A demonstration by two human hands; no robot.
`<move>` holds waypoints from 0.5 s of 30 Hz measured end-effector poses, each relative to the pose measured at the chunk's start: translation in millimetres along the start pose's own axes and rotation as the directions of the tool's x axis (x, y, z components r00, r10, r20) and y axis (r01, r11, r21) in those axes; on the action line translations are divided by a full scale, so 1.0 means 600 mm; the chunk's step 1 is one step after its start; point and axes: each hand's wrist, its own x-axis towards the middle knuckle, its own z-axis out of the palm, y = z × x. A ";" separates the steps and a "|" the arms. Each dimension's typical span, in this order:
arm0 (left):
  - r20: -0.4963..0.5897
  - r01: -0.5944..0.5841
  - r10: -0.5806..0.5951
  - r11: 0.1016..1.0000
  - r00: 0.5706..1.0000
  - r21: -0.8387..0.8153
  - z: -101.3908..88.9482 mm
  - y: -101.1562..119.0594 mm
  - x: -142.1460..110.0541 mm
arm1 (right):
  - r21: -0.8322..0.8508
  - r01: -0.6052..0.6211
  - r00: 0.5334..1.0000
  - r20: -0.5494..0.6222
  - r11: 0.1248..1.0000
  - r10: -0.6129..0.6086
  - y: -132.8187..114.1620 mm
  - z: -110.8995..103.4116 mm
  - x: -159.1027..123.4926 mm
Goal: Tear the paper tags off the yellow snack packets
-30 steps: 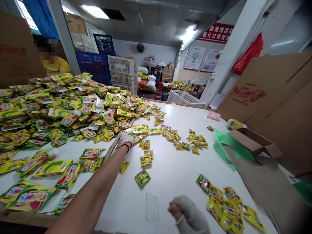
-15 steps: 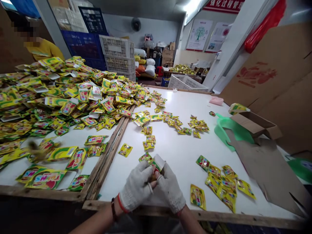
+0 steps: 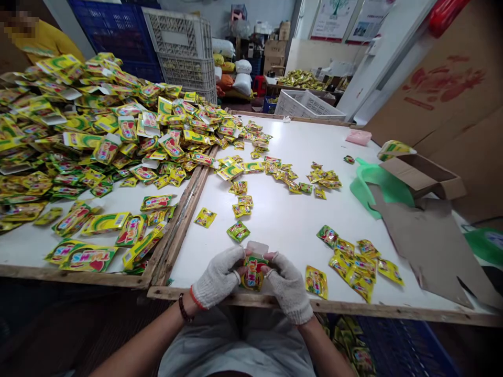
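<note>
Between both hands, near the table's front edge, is a small green and yellow candy box (image 3: 253,273) with its white top flap raised. My left hand (image 3: 220,277), in a white knit glove with bare fingertips, pinches the box's left side. The right side is gripped by my right hand (image 3: 288,285), gloved the same way. What is inside the box cannot be made out. Just beyond the box lies a green sachet (image 3: 238,231), with a yellow sachet (image 3: 205,217) to its left. Another yellow sachet (image 3: 316,281) rests right of my right hand.
A large heap of candy boxes (image 3: 118,125) covers the left table, behind a wooden divider (image 3: 178,225). Several sachets (image 3: 356,264) lie at right, near flattened cardboard (image 3: 424,246) and an open carton (image 3: 426,175). A blue crate (image 3: 396,340) stands below the table. A person (image 3: 47,39) is at far left.
The box has turned upright so its printed front faces me, with the flap up. My hands have moved apart to its two sides. The view has tilted downward.
</note>
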 end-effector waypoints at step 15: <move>-0.062 0.044 -0.039 0.995 0.997 0.086 -0.005 0.013 0.017 | -0.157 0.098 0.987 0.145 0.983 -0.075 -0.036 0.000 0.034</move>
